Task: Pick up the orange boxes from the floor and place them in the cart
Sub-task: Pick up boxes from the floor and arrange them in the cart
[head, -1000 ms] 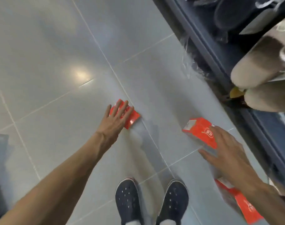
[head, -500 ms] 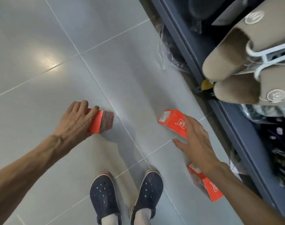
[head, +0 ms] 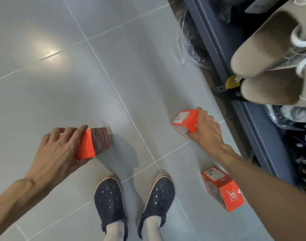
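Nearest: navy clogs point(head: 134, 202) on grey tile floor point(head: 114, 66), and to their right a third orange box point(head: 223, 187) lying loose on the floor beneath the right forearm. Farther out: left hand point(head: 56, 152) with fingers curled round the left orange box point(head: 91, 143); right hand point(head: 205, 131) grasping the right orange box point(head: 185, 121), thumb under, fingers over. Far right: blue cart point(head: 218, 49) holding beige shoes point(head: 263, 54).

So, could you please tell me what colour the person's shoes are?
Dark navy blue shoes with pale sole rims, worn over light socks; the head view shows them.
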`<control>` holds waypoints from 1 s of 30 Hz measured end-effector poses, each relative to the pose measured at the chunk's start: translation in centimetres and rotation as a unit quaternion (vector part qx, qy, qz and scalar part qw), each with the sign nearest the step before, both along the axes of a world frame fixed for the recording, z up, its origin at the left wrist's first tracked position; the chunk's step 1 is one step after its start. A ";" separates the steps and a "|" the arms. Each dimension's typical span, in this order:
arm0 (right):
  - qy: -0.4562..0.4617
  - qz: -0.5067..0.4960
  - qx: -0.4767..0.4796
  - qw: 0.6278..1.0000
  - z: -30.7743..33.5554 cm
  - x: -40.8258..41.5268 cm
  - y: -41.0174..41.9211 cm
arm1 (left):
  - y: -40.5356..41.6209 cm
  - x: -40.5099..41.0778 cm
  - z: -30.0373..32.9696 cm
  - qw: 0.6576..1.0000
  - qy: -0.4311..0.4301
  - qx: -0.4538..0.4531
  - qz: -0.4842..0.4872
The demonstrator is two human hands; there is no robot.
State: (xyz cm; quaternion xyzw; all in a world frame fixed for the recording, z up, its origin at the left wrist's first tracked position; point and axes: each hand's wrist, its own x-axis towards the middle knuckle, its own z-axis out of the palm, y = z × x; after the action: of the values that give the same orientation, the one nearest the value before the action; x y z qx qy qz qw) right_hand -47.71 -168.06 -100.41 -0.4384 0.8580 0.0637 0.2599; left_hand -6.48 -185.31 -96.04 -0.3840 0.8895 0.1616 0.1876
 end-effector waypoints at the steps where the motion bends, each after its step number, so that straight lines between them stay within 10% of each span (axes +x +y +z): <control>1: -0.003 0.008 -0.002 1.000 1.2 0.1 -0.2 | 0.1 0.3 0.9 1.000 0.001 0.005 0.006; 21: -0.021 0.351 -0.134 0.927 61.7 11.0 -15.4 | 0.1 7.0 55.5 0.981 0.081 -0.064 0.165; 30: -0.074 0.556 -0.237 0.793 78.5 20.0 -15.3 | 12.0 12.4 72.8 0.918 0.099 -0.208 0.324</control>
State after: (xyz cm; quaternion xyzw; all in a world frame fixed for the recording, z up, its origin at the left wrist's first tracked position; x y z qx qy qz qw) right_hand -27.72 -183.34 -21.91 -0.8912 0.4324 -0.0405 0.1308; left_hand 5.88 -173.32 -23.27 -0.6634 0.7442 0.0618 -0.0485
